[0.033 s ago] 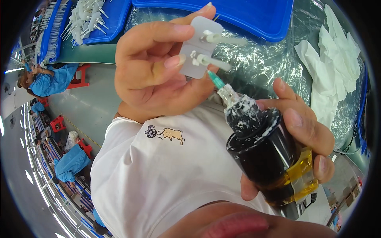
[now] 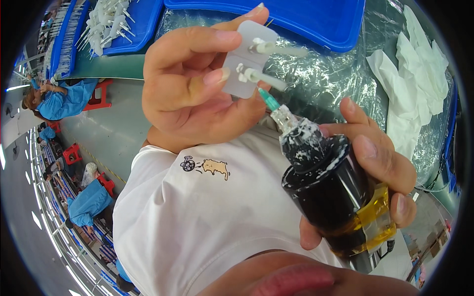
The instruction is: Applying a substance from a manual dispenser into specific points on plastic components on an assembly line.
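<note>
My left hand (image 2: pixel 185 93) pinches a small pale plastic plate (image 2: pixel 238 85) between fingers and thumb. Two thin white posts stick out from the plate, with white paste around their bases. In my right hand (image 2: pixel 377 155) is a black cylindrical glue dispenser (image 2: pixel 326 197), wrapped partly in yellow tape. White smears cover the dispenser's black cap, which ends in a clear hub with a green needle tip (image 2: pixel 269 100). That tip points up at the plate, close to the lower post; whether it touches cannot be told.
A blue tray (image 2: pixel 326 37) lies beyond my hands on plastic film. Crumpled white tissue (image 2: pixel 407 93) sits at right. Another blue tray (image 2: pixel 140 37) at far left holds several white posted parts (image 2: pixel 106 24). Left of me, people in blue smocks (image 2: pixel 64 102) sit near red stools (image 2: pixel 98 96).
</note>
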`<state>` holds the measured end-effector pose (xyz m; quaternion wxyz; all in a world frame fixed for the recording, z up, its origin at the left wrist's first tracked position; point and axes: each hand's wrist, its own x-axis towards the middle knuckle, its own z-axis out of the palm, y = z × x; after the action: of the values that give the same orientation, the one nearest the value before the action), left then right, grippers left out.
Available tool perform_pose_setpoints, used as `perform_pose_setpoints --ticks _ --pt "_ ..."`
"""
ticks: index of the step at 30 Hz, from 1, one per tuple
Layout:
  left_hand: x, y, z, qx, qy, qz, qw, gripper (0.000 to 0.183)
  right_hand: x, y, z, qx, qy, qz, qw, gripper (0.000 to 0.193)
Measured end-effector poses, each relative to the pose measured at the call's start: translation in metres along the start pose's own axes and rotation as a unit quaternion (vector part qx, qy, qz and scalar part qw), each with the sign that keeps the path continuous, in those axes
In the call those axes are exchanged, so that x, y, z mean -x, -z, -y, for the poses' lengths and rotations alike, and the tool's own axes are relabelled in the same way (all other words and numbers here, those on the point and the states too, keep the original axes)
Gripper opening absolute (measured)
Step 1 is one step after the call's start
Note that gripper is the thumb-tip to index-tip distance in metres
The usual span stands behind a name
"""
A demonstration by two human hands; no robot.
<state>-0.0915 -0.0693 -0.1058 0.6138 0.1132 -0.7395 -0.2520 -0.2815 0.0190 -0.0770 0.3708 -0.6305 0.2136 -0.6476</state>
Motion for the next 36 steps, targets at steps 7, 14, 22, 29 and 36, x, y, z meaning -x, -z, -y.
perform_pose_setpoints --ticks 7,14,22,29,36 --pt "0.002 -0.002 0.002 0.016 0.022 -0.048 0.998 0.047 0.000 0.001 0.002 -0.002 -0.004 -0.002 1.000 0.081" --pt "0.001 -0.001 -0.001 0.067 0.056 -0.054 0.995 0.040 0.000 0.001 0.004 0.001 -0.009 -0.002 1.000 0.081" --pt "-0.003 0.007 0.010 0.221 0.061 0.020 0.973 0.038 -0.005 0.005 0.008 0.003 -0.041 0.023 0.999 0.087" --pt "-0.003 0.007 0.005 0.227 0.089 0.027 0.970 0.040 -0.003 0.007 0.009 -0.012 -0.044 0.005 0.999 0.086" --pt "-0.003 0.007 0.004 0.247 0.095 0.057 0.963 0.041 -0.014 0.015 0.027 0.037 -0.160 0.100 0.981 0.073"
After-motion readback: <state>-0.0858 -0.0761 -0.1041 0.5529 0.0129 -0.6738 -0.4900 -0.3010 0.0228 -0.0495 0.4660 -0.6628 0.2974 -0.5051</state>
